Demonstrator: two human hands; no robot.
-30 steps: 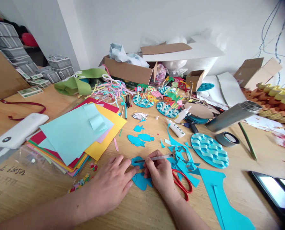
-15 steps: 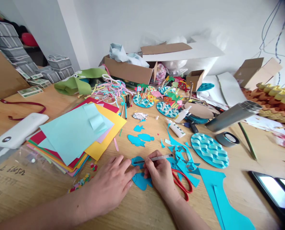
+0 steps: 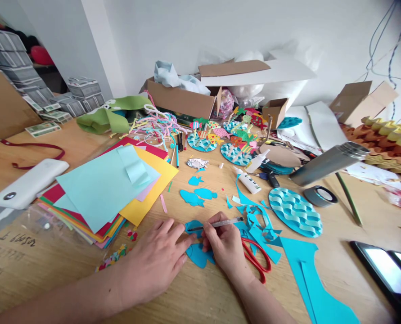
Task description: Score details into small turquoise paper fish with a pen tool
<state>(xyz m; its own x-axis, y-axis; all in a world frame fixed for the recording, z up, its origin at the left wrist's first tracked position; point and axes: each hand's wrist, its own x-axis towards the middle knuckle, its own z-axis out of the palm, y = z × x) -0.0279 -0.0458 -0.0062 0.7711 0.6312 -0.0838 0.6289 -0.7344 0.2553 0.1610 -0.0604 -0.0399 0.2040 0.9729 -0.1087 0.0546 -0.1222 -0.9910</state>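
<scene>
Where a far fish [image 3: 194, 223] and a near fish [image 3: 199, 257], both of blue paper, lie close together on a wooden worktop [image 3: 214, 294], two bare hands are at work. The narrow end of a pen [image 3: 230, 221] reaches over the far fish; whether it touches is too small to tell. The near fish shows thin drawn lines toward its left end. The right hand [image 3: 225, 246] has its grip closed, thumb and fingers together on the pen. The left hand [image 3: 161, 252] lies flat and lightly spread, its grip holding nothing, fingertips reaching the paper. The step in hand seems to be drawing detail on the far fish; the next stroke would call for a steady left hand and light pressure.

To the right of the near fish are red-handled scissors [image 3: 268, 265]. Beyond it and to the right lies a white bottle [image 3: 249, 181], its contents not visible. Farther beyond the near fish, a long cardboard box [image 3: 183, 100] holds pale blue material [image 3: 168, 74] rising above its rim. Beyond it to the right are a metal flask [image 3: 328, 164] and a small open carton [image 3: 274, 110]; what either contains is hidden.
</scene>
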